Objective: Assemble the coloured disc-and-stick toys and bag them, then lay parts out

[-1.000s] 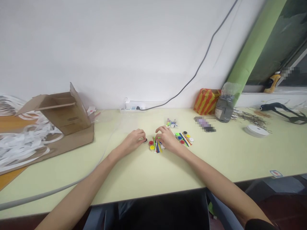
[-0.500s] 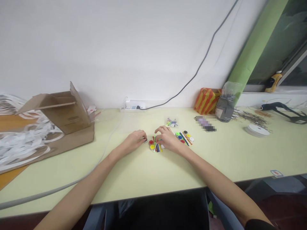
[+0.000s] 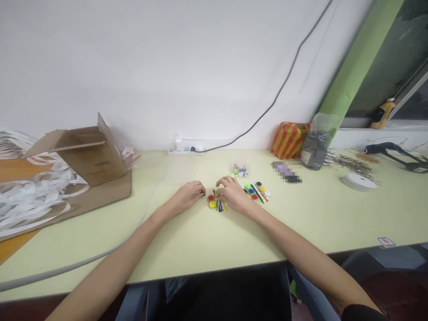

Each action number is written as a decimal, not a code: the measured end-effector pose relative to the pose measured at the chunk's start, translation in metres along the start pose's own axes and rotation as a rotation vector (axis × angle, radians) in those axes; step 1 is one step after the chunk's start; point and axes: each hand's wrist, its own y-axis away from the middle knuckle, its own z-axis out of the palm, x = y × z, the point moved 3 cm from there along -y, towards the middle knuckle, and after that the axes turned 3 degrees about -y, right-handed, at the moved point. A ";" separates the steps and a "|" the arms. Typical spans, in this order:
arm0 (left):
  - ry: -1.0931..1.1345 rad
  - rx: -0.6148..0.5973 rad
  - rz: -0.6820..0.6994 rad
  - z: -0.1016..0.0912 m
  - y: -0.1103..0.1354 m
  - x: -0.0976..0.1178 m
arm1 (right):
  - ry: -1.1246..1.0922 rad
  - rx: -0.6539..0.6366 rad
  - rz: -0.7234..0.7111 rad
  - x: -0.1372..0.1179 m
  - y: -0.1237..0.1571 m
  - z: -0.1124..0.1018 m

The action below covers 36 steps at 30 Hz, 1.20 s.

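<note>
My left hand (image 3: pixel 190 196) rests on the table with its fingertips pinched together at a small black-topped disc (image 3: pixel 203 195). To its right, my right hand (image 3: pixel 231 192) arches over a group of small coloured parts, its fingertips closed at a thin green stick (image 3: pixel 216 200). A red disc (image 3: pixel 210 198) and a yellow disc (image 3: pixel 212 205) lie between my hands. Thin blue and white sticks (image 3: pixel 221 206) sit partly under my right fingers. Beyond that hand lies a second set with a blue disc (image 3: pixel 250 191), more coloured discs and sticks.
A clear bag of small parts (image 3: pixel 240 170) lies behind my right hand. On the left stand a cardboard box (image 3: pixel 96 162) and white strips (image 3: pixel 30 200). A grey cable (image 3: pixel 100 255) crosses the table. Rightward are a phone (image 3: pixel 286 173) and white roll (image 3: pixel 358 182).
The green stick by my right fingertips now shows at greater length, lying upright in view beside the other sticks. My right hand has shifted very slightly; my left hand stays nearly still.
</note>
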 end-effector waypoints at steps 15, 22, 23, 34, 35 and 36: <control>-0.029 -0.009 0.008 -0.003 -0.001 0.005 | 0.019 0.014 -0.055 0.000 0.000 -0.006; -0.036 -0.017 0.014 -0.001 -0.002 0.004 | 0.055 -0.029 -0.108 0.001 0.000 -0.002; -0.038 -0.018 0.014 -0.001 -0.002 0.004 | 0.059 -0.027 -0.102 0.000 0.000 -0.003; -0.056 -0.020 0.026 0.000 -0.002 0.001 | 0.043 -0.027 -0.042 -0.002 0.001 0.006; -0.058 -0.018 0.025 0.001 -0.001 0.001 | 0.042 -0.027 -0.037 -0.002 0.001 0.007; -0.061 -0.015 0.023 0.001 -0.001 0.000 | 0.040 -0.027 -0.034 -0.002 0.001 0.008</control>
